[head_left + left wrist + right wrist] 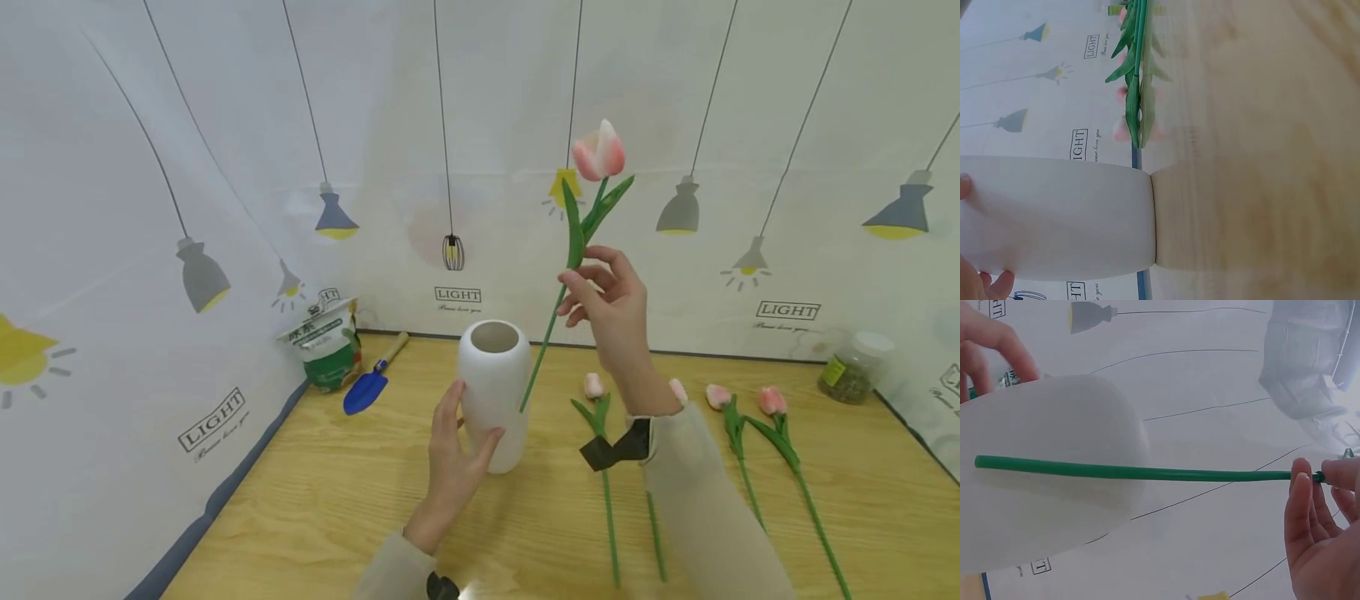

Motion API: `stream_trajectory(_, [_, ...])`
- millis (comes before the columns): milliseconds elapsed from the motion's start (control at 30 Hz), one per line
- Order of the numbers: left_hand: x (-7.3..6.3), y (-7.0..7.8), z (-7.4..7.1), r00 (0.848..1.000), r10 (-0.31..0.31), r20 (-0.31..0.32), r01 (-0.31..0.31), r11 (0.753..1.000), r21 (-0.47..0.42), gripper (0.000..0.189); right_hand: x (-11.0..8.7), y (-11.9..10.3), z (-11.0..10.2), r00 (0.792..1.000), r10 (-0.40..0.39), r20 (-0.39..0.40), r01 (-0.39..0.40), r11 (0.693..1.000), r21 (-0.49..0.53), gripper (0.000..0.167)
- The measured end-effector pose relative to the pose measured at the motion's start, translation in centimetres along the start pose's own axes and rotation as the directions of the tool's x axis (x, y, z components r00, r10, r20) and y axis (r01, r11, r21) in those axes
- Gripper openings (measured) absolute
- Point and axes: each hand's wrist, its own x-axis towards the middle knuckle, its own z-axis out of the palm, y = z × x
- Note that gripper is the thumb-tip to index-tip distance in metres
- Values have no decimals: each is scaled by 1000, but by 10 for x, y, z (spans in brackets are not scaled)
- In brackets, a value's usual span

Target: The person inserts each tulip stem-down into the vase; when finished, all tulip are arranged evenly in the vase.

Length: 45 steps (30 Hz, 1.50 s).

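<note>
A white vase [495,408] stands upright on the wooden table, its round mouth facing up. My left hand [459,467] grips its lower body from the near left, thumb and fingers spread around it. Above and right of the vase, my right hand [611,304] pinches a pink and white tulip [600,154] by the stem, just under its leaves. The tulip leans with the bloom up, and the stem's lower end overlaps the vase's right side in the head view. In the right wrist view the green stem [1116,472] crosses in front of the vase [1054,512].
Several more tulips [738,433] lie on the table [360,517] at the right, partly behind my right forearm. A blue trowel [367,392] and a green-white bag [327,350] sit at the back left. A lidded jar [855,367] stands back right. Lamp-printed cloth [510,233] surrounds the table.
</note>
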Motion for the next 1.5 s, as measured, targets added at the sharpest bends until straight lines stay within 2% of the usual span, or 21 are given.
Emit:
stream_trajectory(267, [-1, -3, -1, 1000, -2, 7, 2, 1000, -6, 79, 23, -34, 21, 995, -87, 39, 81, 988, 130, 25])
stream_trajectory(500, [-1, -5, 0, 1000, 12, 9, -11, 1000, -18, 78, 30, -44, 28, 985, -174, 11, 172, 979, 108, 23])
stream_trajectory(733, [0, -4, -1, 1000, 0, 18, 0, 1000, -13, 79, 30, -42, 27, 983, -182, 5, 181, 979, 92, 23])
stream_trajectory(967, [-1, -3, -2, 999, -20, 31, 20, 1000, -6, 79, 25, -25, 24, 995, -104, 15, 102, 991, 92, 21])
stream_trajectory(1133, [-2, -4, -1, 1000, -8, 17, 8, 1000, -7, 79, 12, 1, 20, 1000, 23, 2, -22, 998, -51, 8])
stream_trajectory(1233, [-1, -5, 0, 1000, 4, 13, -4, 1000, -3, 79, 2, 19, 19, 994, 112, -9, -112, 981, -160, 3])
stream_trajectory(1367, [-1, -5, 0, 1000, 9, 14, -9, 1000, 6, 80, -13, 40, 20, 978, 210, -15, -205, 936, -285, 15])
stream_trajectory(1500, [-1, -4, 0, 1000, 10, 12, -10, 1000, 11, 80, -25, 58, 22, 974, 225, -36, -221, 893, -392, 23])
